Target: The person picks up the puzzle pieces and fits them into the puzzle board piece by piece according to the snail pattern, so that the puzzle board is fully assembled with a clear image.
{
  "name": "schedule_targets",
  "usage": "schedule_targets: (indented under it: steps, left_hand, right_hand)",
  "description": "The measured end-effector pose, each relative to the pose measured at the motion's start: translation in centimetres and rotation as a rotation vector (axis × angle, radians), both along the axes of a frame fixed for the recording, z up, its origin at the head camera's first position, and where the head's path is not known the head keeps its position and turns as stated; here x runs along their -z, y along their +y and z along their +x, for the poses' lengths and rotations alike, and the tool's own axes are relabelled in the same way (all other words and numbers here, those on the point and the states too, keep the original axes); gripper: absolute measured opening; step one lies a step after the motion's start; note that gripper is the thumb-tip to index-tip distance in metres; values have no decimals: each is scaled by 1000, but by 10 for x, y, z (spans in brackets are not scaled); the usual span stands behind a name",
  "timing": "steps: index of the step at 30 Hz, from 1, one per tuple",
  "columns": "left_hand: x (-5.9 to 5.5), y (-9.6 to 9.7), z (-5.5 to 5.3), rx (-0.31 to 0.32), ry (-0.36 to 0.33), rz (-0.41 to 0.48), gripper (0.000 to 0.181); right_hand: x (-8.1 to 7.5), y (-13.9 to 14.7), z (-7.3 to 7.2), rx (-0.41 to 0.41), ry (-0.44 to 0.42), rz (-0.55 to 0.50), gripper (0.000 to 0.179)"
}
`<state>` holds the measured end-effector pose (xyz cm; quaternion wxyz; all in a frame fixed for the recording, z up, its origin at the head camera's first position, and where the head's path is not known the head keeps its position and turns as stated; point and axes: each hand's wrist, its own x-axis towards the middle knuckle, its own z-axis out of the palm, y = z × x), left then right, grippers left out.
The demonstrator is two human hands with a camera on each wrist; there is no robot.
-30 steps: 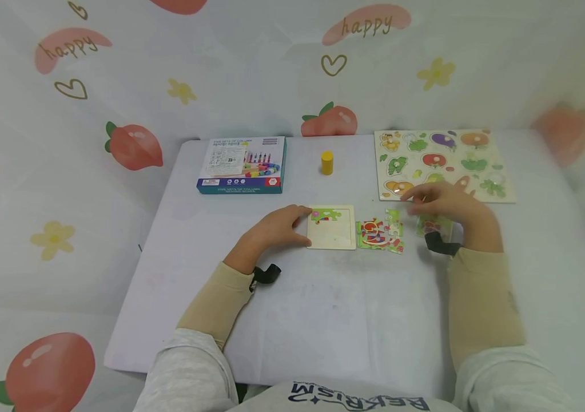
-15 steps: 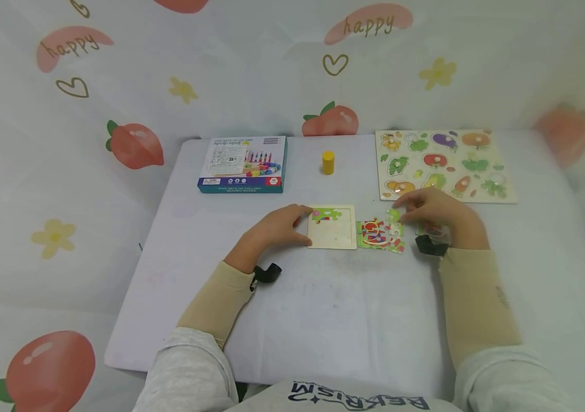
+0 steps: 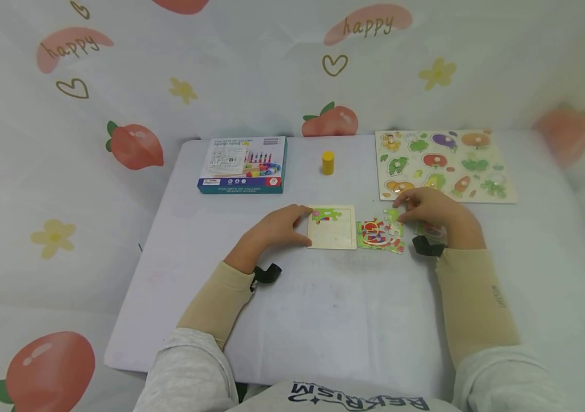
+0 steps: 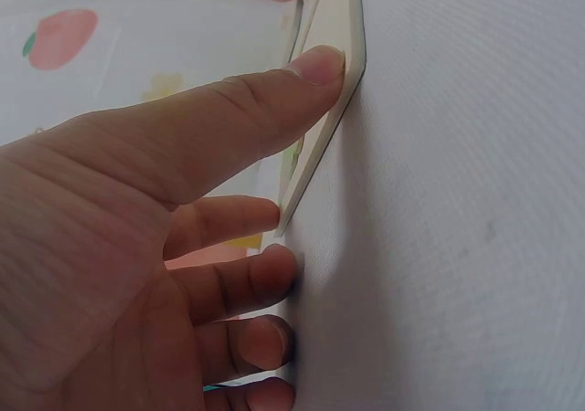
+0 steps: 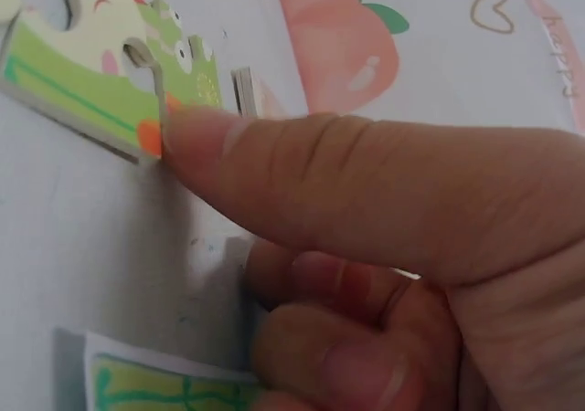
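A small square wooden puzzle tray [image 3: 330, 236] lies in front of me, a green jigsaw piece [image 3: 330, 214] in its far left corner. My left hand [image 3: 278, 228] holds the tray by its left side, thumb at the near corner and index finger at the far one. Right of the tray, several loose jigsaw pieces [image 3: 374, 232] lie together with a red and green picture. My right hand [image 3: 438, 214] pinches the green jigsaw piece [image 3: 392, 216] at their far right between thumb and index finger. In the right wrist view, the thumb presses this piece's edge [image 5: 151, 142].
A printed picture card [image 3: 430, 230] lies partly under my right hand. Behind it is a vegetable peg board [image 3: 446, 166]. A yellow cylinder [image 3: 327, 163] stands at the back middle, and a bead toy box [image 3: 242, 165] lies at the back left.
My right hand has moved left from over the picture card to the loose pieces and now pinches one. The left hand and the tray have stayed in place.
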<state>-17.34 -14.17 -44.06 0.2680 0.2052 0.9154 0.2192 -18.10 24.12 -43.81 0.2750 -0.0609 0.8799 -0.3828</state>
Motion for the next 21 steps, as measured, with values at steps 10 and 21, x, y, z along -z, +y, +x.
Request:
schedule_targets:
  steps: [10, 21]
  left_hand:
    - [0, 1, 0, 3, 5, -6, 84]
    - [0, 0, 0, -1, 4, 3, 84]
  right_hand:
    - [-4, -10, 2, -3, 8, 26, 36]
    - [-11, -4, 0, -7, 198, 35, 34]
